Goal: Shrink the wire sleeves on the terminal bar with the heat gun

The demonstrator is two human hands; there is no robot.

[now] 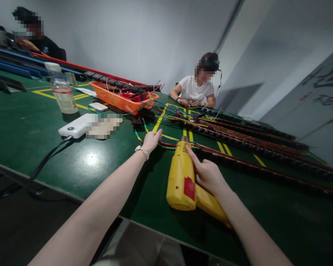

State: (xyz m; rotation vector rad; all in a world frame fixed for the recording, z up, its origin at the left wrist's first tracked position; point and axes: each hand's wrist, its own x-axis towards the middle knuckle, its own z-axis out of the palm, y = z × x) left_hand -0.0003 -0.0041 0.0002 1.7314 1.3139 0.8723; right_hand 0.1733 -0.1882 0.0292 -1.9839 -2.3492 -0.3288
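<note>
My right hand (208, 173) is wrapped round a yellow heat gun (181, 177), one finger lying along its body. The gun's metal nozzle (184, 139) points away from me, over the coloured wires. My left hand (152, 141), with a pale band at the wrist, is closed at the wires, left of the nozzle. Its fingertips hide what they hold. Green and yellow wires (138, 137) curve just left of that hand. Blue, red and green wires run from beside it to a long dark strip (238, 161) on the right.
An orange basket (113, 101) with parts stands beyond my left hand. A bottle (63, 94), a white power bank (77, 125) and a small white case (98, 107) lie left. More wired strips (227, 135) fill the right. Two people sit across the green table (100, 177).
</note>
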